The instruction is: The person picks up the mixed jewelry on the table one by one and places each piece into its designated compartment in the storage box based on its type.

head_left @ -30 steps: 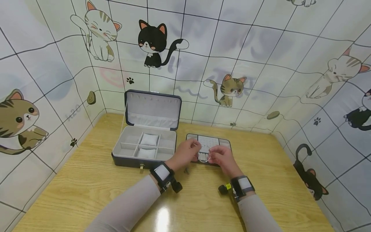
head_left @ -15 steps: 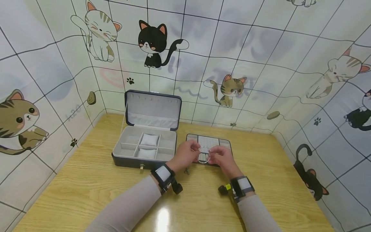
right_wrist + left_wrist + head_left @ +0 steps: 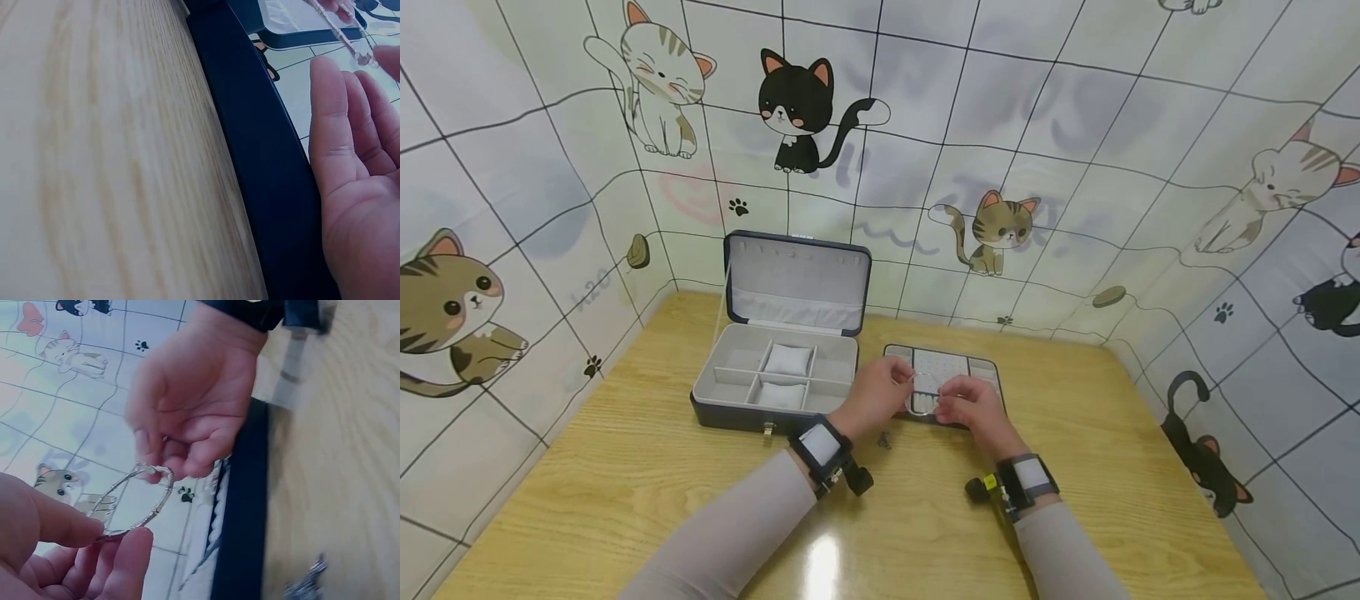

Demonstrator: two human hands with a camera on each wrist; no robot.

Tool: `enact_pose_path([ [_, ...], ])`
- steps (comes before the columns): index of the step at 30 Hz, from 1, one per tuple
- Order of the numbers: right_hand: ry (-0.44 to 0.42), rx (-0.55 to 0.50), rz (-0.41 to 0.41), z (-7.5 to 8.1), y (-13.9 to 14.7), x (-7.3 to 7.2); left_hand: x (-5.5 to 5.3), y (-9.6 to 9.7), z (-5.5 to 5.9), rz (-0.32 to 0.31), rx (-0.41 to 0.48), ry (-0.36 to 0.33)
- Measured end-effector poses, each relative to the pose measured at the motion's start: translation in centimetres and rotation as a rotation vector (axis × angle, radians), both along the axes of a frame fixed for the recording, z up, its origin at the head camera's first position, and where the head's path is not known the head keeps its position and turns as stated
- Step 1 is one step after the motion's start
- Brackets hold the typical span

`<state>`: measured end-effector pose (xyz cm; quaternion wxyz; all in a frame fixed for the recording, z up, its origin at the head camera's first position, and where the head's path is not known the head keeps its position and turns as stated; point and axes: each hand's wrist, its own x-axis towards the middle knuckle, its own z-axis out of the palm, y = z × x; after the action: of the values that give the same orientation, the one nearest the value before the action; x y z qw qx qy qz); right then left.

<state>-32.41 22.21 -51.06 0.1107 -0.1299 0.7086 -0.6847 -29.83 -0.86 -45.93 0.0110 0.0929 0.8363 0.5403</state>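
Observation:
A thin silver bangle (image 3: pixel 919 405) is held between both hands above a small jewelry tray (image 3: pixel 942 367). My left hand (image 3: pixel 874 393) pinches one side of it between thumb and fingers, clearest in the left wrist view, where the bangle (image 3: pixel 159 503) stands tilted. At the opposite side, my right hand (image 3: pixel 976 412) pinches the bangle with its fingertips. The right wrist view shows a knobbed part of the bangle (image 3: pixel 362 58) by the right thumb and fingertips. Part of the tray lies hidden behind the hands.
Left of the tray stands a dark jewelry box (image 3: pixel 737 417) with its lid (image 3: pixel 797 279) raised and two white cushions (image 3: pixel 788 361) in its compartments. A small silver piece (image 3: pixel 884 440) lies on the wooden table (image 3: pixel 910 533). A cat-print backdrop (image 3: pixel 910 167) closes off the back and sides.
The bangle has turned between the fingers, facing the head camera more fully half a second ago than now. Both hands have shifted slightly left; the box and tray stay put.

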Motion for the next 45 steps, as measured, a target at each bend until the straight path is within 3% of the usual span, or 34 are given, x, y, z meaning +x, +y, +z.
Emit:
enact_pose_path([
  [8,0.008,0.043,-0.007,0.2,-0.2,0.2,-1.1,-2.9,2.2,0.067,-0.103,0.055],
  [17,0.041,0.105,-0.003,0.2,0.0,0.0,-2.6,-6.6,3.5,0.099,-0.08,0.032],
  [25,0.058,0.113,-0.003,0.3,0.0,0.2,-4.3,-9.6,2.9,0.111,-0.134,-0.024],
  [33,0.062,0.124,-0.003,0.4,-0.1,0.2,-5.1,-12.5,2.7,0.155,-0.134,-0.072],
  [45,0.046,0.114,0.01,0.1,0.1,0.0,-5.8,-12.7,1.3,0.202,-0.256,-0.112],
])
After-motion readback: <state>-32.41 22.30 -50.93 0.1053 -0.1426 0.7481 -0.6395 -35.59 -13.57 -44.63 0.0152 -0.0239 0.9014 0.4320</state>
